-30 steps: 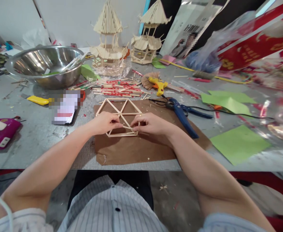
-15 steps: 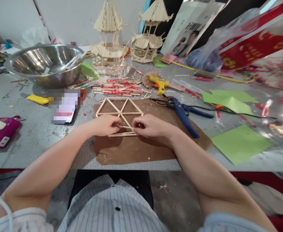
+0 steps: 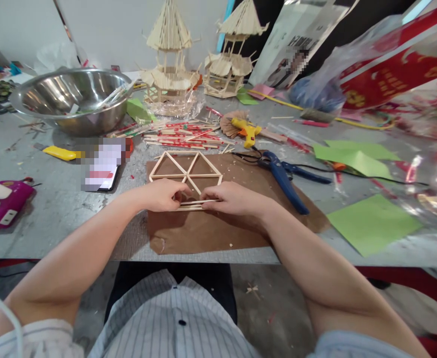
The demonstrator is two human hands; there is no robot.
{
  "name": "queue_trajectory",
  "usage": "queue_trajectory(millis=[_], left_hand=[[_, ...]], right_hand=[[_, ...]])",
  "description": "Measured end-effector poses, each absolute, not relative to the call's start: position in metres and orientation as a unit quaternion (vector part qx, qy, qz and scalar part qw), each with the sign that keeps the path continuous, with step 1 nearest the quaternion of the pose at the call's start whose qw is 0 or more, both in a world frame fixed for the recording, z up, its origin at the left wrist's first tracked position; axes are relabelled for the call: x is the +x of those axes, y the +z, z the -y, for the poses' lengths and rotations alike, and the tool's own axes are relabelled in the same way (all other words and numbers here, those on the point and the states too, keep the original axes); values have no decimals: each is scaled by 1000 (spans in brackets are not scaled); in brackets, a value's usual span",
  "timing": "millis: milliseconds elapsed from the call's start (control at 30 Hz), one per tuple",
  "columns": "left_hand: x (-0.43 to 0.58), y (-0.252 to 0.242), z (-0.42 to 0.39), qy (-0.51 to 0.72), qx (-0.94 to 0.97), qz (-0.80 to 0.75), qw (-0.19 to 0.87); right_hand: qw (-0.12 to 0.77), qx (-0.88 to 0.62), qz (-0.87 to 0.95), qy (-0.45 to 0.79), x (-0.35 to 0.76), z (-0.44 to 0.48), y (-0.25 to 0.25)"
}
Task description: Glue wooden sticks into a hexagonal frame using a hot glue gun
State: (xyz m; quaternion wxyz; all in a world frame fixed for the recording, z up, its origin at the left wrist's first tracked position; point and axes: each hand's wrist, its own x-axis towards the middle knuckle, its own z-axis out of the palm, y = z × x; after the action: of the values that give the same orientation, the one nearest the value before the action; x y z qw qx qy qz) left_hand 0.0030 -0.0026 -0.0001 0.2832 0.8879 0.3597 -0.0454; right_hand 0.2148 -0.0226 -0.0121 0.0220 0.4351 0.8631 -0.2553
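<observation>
A hexagonal frame of pale wooden sticks [image 3: 167, 175] with crossing spokes lies flat on a brown sheet [image 3: 211, 234]. At its near side, my left hand [image 3: 162, 194] pinches the left part of a thin wooden stick [image 3: 191, 203]. My right hand [image 3: 233, 199] grips the same stick farther right, fingers closed. The stick runs nearly parallel to the frame's near edge, just above or against it; I cannot tell if they touch. My hands cover the frame's lower corners.
Blue cutters [image 3: 283, 181] lie right of the frame, a yellow glue gun [image 3: 246, 132] behind them. Red-wrapped sticks [image 3: 184, 135] are heaped beyond. Left are a phone [image 3: 104, 166], a yellow utility knife [image 3: 59, 152] and a steel bowl [image 3: 72, 122]. Two stick pagodas [image 3: 169, 37] stand behind.
The stick between my hands has swung from a slant to nearly level with the near edge. My right hand has shifted slightly, its fingers now lying more along the stick.
</observation>
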Motion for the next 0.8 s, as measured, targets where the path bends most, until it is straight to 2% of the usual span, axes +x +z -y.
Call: queue_trajectory(millis=[200,500,800], left_hand=[[4,0,4,-51,892,-356,275],[4,0,4,-44,888,-356,288],[5,-8,1,-27,887,-368,278]], right_hand=[[38,435,-866,-243,214,24,-10],[14,424,-860,-285,220,18,-17],[13,440,-856,-271,214,21,-17]])
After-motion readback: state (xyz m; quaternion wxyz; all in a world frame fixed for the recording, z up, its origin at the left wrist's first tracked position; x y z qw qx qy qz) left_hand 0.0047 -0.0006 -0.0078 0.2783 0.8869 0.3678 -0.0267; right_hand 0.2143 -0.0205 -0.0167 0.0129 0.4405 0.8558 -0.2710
